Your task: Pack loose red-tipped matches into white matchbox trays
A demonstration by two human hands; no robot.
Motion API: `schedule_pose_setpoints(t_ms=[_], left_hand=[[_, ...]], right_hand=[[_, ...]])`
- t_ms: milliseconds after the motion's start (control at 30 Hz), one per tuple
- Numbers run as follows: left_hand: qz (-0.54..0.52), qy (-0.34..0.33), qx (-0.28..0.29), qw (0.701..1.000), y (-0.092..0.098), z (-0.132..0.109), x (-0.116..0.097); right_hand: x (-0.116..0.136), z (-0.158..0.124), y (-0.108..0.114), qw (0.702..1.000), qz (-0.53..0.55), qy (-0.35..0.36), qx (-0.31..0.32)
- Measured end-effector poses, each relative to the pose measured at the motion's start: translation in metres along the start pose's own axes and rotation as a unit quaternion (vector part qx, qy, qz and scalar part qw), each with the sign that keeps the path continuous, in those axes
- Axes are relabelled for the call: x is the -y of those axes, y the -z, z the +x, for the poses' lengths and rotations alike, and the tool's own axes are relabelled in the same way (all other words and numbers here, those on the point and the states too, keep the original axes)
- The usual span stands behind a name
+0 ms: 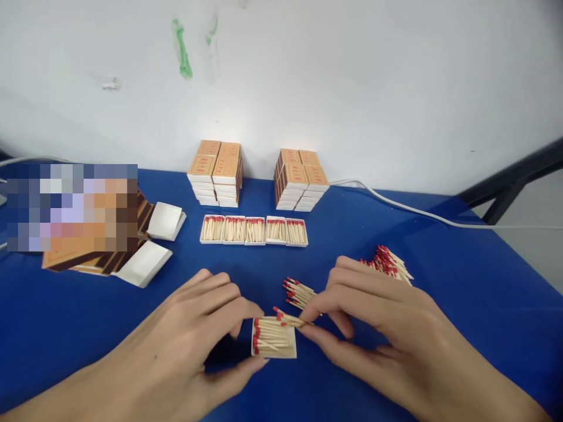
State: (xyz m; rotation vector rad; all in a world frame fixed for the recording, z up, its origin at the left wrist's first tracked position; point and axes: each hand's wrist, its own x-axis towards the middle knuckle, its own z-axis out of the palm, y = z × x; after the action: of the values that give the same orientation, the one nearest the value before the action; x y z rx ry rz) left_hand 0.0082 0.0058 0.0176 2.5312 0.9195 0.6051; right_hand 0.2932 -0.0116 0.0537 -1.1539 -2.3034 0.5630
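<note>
My left hand (197, 334) grips a small white matchbox tray (290, 349) between thumb and fingers at its left end. Matches (270, 338) with red heads lie in that tray, their heads toward the left. Just over the tray's right edge, my right hand (352, 310) pinches a few matches (287, 319) between thumb and index finger, heads pointing left. A loose bunch of matches (299, 293) rests on the table behind the right fingertips. Beyond the right knuckles sits a bigger pile of matches (389, 264), partly hidden by the hand.
Several filled trays (234, 229) stand in a row on the blue table (211, 264). Behind them are two stacks of closed matchboxes (215, 173) (301, 179) near the wall. Empty-looking white trays (145, 264) and flat sleeves (83, 258) lie at left. A white cable (396, 208) runs along the back right.
</note>
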Motion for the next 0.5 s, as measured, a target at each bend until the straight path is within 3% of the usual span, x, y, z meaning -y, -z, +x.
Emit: schedule_pose_setpoints(t_ms=[167,333,500], left_hand=[[-0.030,0.018,0.010,0.999,-0.007,-0.003,0.001],[-0.034,0.057,0.000,0.998,-0.013,-0.006,0.001],[-0.047,0.061,0.003,0.997,-0.012,-0.007,0.001]], right_hand=[[0.006,0.004,-0.016,0.997,0.071,0.012,-0.018],[0.004,0.004,-0.035,0.996,0.070,0.041,-0.043],[-0.002,0.003,-0.037,0.998,0.048,0.034,0.016]])
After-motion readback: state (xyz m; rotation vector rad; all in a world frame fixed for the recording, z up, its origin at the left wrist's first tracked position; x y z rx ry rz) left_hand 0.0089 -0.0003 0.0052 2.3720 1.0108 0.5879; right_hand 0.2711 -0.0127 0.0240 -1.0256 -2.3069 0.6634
